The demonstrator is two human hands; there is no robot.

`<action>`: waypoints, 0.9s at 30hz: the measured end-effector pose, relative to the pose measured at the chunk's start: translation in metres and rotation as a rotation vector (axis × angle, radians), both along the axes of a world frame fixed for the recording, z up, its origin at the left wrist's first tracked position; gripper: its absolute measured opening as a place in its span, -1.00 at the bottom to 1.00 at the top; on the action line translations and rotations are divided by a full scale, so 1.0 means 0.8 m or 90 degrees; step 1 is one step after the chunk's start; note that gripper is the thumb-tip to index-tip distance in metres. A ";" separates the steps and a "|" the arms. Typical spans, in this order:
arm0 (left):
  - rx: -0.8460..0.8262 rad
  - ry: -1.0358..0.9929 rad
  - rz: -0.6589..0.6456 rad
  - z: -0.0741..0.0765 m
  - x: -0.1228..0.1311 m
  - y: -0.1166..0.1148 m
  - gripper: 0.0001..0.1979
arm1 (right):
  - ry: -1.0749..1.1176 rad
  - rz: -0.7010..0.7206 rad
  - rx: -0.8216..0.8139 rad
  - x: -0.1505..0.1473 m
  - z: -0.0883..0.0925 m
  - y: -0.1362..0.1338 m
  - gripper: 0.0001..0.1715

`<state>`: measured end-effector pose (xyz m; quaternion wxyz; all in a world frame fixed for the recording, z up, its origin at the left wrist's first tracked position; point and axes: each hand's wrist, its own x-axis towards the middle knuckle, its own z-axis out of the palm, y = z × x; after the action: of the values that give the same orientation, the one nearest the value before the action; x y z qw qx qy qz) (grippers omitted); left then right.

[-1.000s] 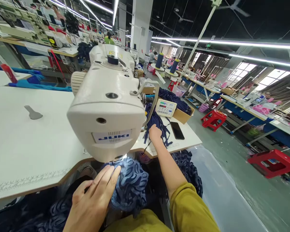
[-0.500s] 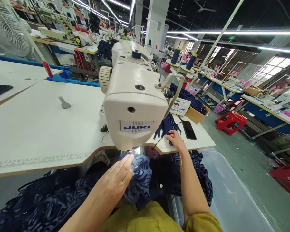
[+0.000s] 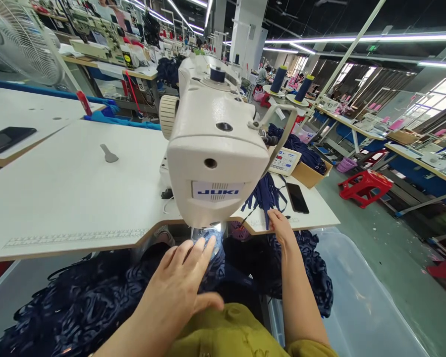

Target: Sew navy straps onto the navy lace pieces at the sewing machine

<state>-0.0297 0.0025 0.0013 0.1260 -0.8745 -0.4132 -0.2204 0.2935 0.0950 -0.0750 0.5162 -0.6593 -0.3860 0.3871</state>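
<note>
A white sewing machine (image 3: 215, 148) fills the middle of the view, its needle area lit from below the head. Beneath it lies bunched blue patterned fabric (image 3: 216, 265). My left hand (image 3: 184, 277) rests over that fabric's near left side, fingers spread and thumb out to the right. At the table's front edge on the right, my right hand (image 3: 279, 224) pinches the end of a dark navy strip. That strip belongs to a bundle of navy strips (image 3: 265, 194) right of the machine head.
Beside the strips lies a black phone (image 3: 297, 198), with a cardboard box (image 3: 307, 173) of dark cloth behind. A metal piece (image 3: 109, 153) sits on the left tabletop. Dark fabric (image 3: 85, 297) heaps low left; a clear plastic bin (image 3: 360, 292) stands low right.
My left hand has opened, its fingers spreading and thumb moving out from the fabric. My right hand has closed on a strip end near the table edge. The view has shifted slightly.
</note>
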 end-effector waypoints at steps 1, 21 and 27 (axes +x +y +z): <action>0.021 0.012 0.008 0.002 0.004 0.003 -0.28 | 0.018 0.003 0.008 0.001 0.002 -0.002 -0.62; 0.018 -0.119 -0.191 -0.026 -0.018 0.006 -0.60 | 0.101 0.278 0.108 -0.176 0.070 -0.055 -0.79; 0.109 -0.057 -0.174 -0.016 -0.006 0.005 -0.65 | 0.114 0.306 0.111 -0.178 0.073 -0.060 -0.82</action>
<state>-0.0348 0.0068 -0.0119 0.1505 -0.8979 -0.2752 -0.3088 0.1508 0.0471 -0.0165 0.4964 -0.4651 -0.5158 0.5207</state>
